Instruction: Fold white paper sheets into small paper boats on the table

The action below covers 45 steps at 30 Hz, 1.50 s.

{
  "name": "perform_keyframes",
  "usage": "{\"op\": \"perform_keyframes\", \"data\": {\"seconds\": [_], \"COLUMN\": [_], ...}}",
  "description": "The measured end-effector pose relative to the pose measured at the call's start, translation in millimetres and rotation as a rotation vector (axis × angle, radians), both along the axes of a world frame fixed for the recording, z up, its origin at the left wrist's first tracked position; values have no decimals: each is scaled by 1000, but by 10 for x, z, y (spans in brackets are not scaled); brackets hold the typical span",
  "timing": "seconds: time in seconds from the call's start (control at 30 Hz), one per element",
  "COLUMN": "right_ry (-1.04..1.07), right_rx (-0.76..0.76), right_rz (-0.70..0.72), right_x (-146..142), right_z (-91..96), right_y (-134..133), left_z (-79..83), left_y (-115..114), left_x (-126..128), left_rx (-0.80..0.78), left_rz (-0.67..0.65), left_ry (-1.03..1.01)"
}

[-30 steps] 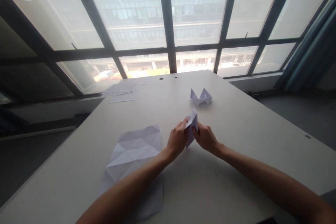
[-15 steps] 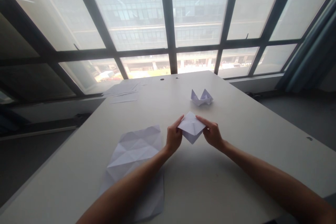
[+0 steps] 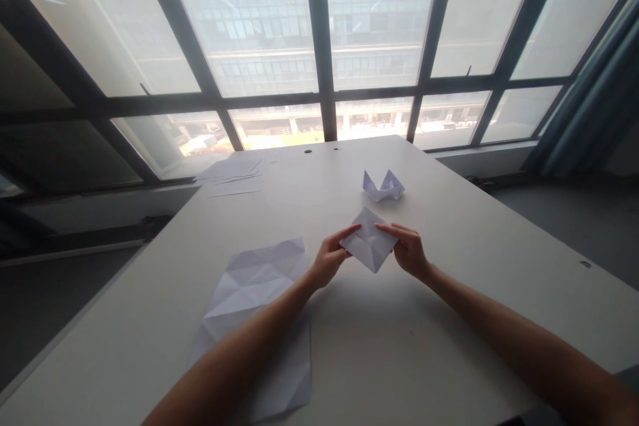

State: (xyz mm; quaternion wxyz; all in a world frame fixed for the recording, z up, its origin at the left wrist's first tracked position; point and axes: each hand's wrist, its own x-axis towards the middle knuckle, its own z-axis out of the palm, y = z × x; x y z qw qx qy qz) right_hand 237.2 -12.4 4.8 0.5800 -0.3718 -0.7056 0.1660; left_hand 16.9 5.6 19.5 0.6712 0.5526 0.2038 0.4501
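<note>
A small folded white paper square (image 3: 370, 240) lies diamond-wise at the middle of the white table (image 3: 449, 319). My left hand (image 3: 330, 256) pinches its left corner, thumb underneath and forefinger stretched over the top. My right hand (image 3: 408, 249) grips its right corner the same way. A finished folded paper shape (image 3: 383, 186) with pointed flaps stands just beyond the piece I hold. A large creased white sheet (image 3: 255, 319) lies flat to the left, partly under my left forearm.
Several loose white sheets (image 3: 231, 176) lie at the table's far left corner. Big windows with dark frames (image 3: 322, 90) run behind the table. A blue-grey curtain (image 3: 589, 86) hangs at the right. Grey floor shows on both sides.
The paper was held narrow and upright between both hands. It has been spread open into a flat diamond and lowered toward the table, my hands moving apart to its side corners.
</note>
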Motion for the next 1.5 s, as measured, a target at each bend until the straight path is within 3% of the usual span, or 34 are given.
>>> {"op": "perform_keyframes", "data": {"seconds": [0.1, 0.23, 0.37, 0.57, 0.67, 0.8, 1.0, 1.1, 1.27, 1.5], "right_ry": [-7, -43, -30, 330, 380, 322, 278, 282, 327, 408], "right_rx": [6, -3, -104, -318, -390, -392, -376, -415, -485, -615], "right_rz": [-7, 19, 105, 182, 206, 147, 32, 48, 59, 211], "right_x": [2, -8, -36, -95, -110, -119, -110, -120, -147, -168], "right_z": [-17, -14, 0, 9, 9, 9, 23, 19, -18, 7], "right_y": [10, 3, -12, 21, 49, 69, 86, 91, 102, 60], "left_z": [30, 20, -12, -36, -28, -24, -64, -64, -57, -133], "left_y": [-31, -28, 11, 41, 40, 28, 35, 50, 61, 105], "left_x": [-4, 19, 31, 54, 63, 65, 70, 57, 39, 42], "left_rx": [-44, 46, 94, 163, 209, 223, 104, 85, 107, 133], "left_rz": [-61, 94, 231, 386, 433, 431, 328, 300, 139, 210], "left_ry": [-14, 102, 180, 232, 268, 261, 207, 218, 285, 293]}}
